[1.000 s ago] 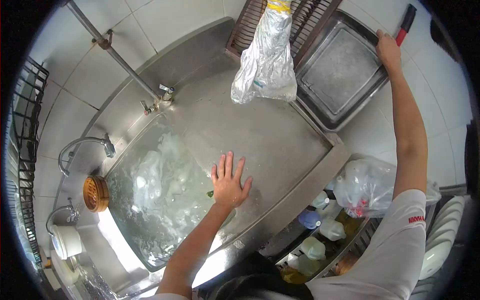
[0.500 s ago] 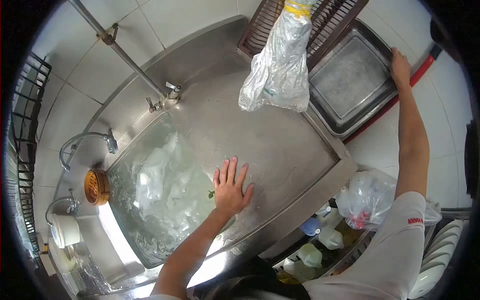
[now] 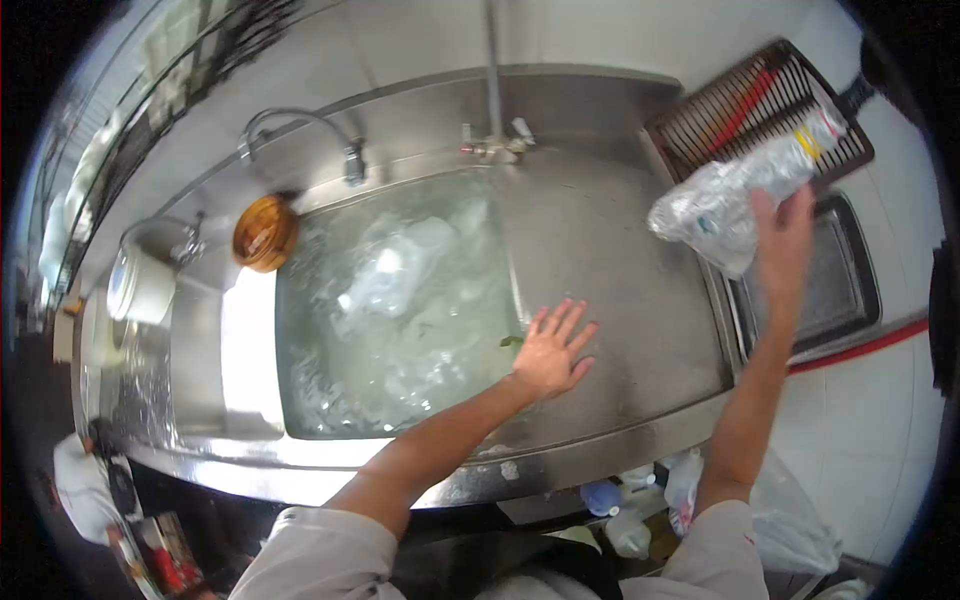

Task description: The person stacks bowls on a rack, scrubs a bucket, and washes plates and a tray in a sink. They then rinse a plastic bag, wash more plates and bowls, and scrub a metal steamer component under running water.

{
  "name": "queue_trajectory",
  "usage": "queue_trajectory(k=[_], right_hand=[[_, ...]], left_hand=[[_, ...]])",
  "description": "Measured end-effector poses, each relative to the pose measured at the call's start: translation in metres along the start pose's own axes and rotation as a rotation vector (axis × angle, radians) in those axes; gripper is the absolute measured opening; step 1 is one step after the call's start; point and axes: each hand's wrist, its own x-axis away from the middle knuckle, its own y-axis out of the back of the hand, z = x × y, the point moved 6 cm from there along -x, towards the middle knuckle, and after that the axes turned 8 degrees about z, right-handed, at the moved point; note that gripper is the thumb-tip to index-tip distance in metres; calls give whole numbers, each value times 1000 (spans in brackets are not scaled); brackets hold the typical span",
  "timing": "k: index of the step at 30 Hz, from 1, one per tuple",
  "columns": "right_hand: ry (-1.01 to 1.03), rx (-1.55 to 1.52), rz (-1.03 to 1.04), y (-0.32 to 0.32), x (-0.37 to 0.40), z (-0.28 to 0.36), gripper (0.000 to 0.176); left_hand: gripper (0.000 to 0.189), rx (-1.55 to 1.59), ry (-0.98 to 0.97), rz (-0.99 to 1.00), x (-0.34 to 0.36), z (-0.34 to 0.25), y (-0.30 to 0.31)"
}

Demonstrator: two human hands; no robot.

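Note:
My left hand (image 3: 550, 357) lies on the steel counter (image 3: 620, 300) at the edge of the water-filled sink (image 3: 400, 372), fingers spread and nothing in it. A small green leafy scrap (image 3: 511, 341) is right by its wrist side. My right hand (image 3: 783, 240) is raised and blurred by motion, with its fingertips overlapping a clear, crinkled plastic bag (image 3: 710, 203) tied with a yellow band. Behind that hand is the metal tray (image 3: 818, 290), and its fingers are too smeared to read. White plastic (image 3: 392, 270) floats in the churning water.
A round bamboo steamer (image 3: 265, 233) sits at the sink's left corner, near a white bucket (image 3: 142, 285). Taps (image 3: 495, 147) line the back wall. A brown slatted crate (image 3: 700, 128) stands at the back right. Bottles (image 3: 628, 532) are below the counter, and a person's sleeve (image 3: 85, 485) shows at lower left.
My right hand has let go of the tray's far edge and come over to the plastic bag. The view has turned left; my left hand remains flat on the counter.

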Motion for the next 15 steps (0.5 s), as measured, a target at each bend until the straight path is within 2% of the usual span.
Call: queue_trajectory(k=[2, 4, 5, 6, 8, 9, 10, 11, 12, 13, 14, 15], right_hand=[[-149, 296, -121, -45, -1, 19, 56], [-114, 302, -91, -74, -23, 24, 56], [-87, 309, -86, -84, -44, 26, 56], [-96, 293, -19, -99, -64, 34, 57], [-57, 251, 62, -137, -131, 21, 58], [-72, 370, 51, -151, -157, 39, 57], [-67, 182, 77, -168, -187, 43, 55], [-58, -6, 112, -185, -216, 47, 53], [-68, -206, 91, -196, -236, 61, 52], [-79, -407, 79, -208, -252, 75, 52], [-87, -610, 76, -222, -266, 92, 51], [-63, -699, 92, -232, -283, 106, 51]], left_hand=[[52, 60, -36, 21, 5, 6, -2], [50, 165, -105, 98, 16, 18, -1], [48, 319, -44, 59, 36, 29, 14], [47, 471, 6, 17, 70, 39, 32], [41, 282, 50, -147, 161, 63, 82], [40, 189, 137, -189, 213, 88, 86], [41, 111, 283, -225, 267, 96, 111], [43, 78, 439, -282, 327, 120, 106], [32, -27, 537, -364, 377, 120, 126], [33, -80, 644, -383, 424, 126, 131], [39, -189, 713, -355, 470, 131, 125], [48, -178, 852, -246, 499, 129, 127]])
